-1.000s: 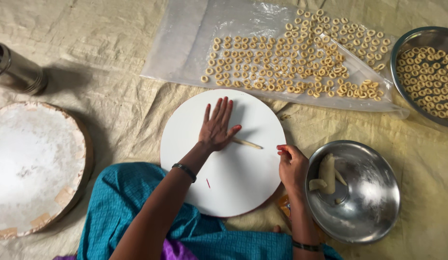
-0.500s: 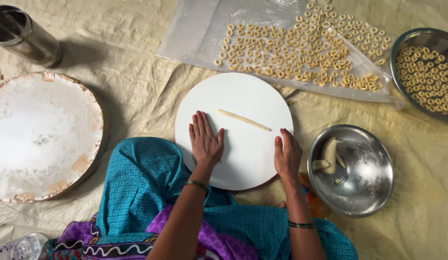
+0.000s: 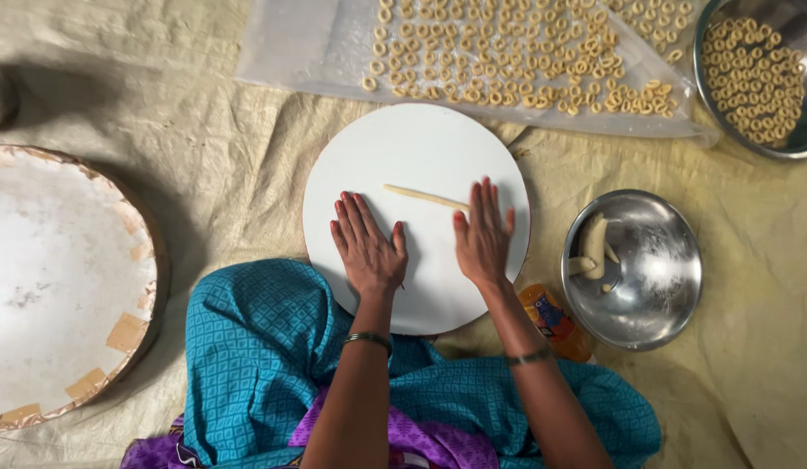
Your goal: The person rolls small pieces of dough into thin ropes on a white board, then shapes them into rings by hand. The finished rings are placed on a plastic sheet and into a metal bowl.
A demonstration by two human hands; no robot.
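The person sits on the floor behind a round white board (image 3: 421,156) that lies on a pale ground sheet (image 3: 204,130). A thin rope of dough (image 3: 423,197) lies across the upper middle of the board, tilted slightly, its right end running under the fingertips of the right hand (image 3: 483,236). That hand is laid flat, palm down, fingers straight and close together, gripping nothing. The left hand (image 3: 365,243) rests flat on the board's lower left part, its fingers slightly fanned and empty, well short of the dough rope.

Just right of the board stands a steel bowl (image 3: 655,287) with a few pale lumps of dough (image 3: 594,246) on its left side. A small orange bottle (image 3: 555,323) lies between the board and this bowl, beside the right forearm. Beyond the board a clear plastic sheet (image 3: 299,43) carries many small dough rings (image 3: 525,61) laid out in rows. At the top right corner a second steel bowl (image 3: 798,148) holds more rings. To the left lies a large round floured tray (image 3: 47,278) with patches of tape along its rim. The person's lap is covered in teal patterned cloth (image 3: 264,347).
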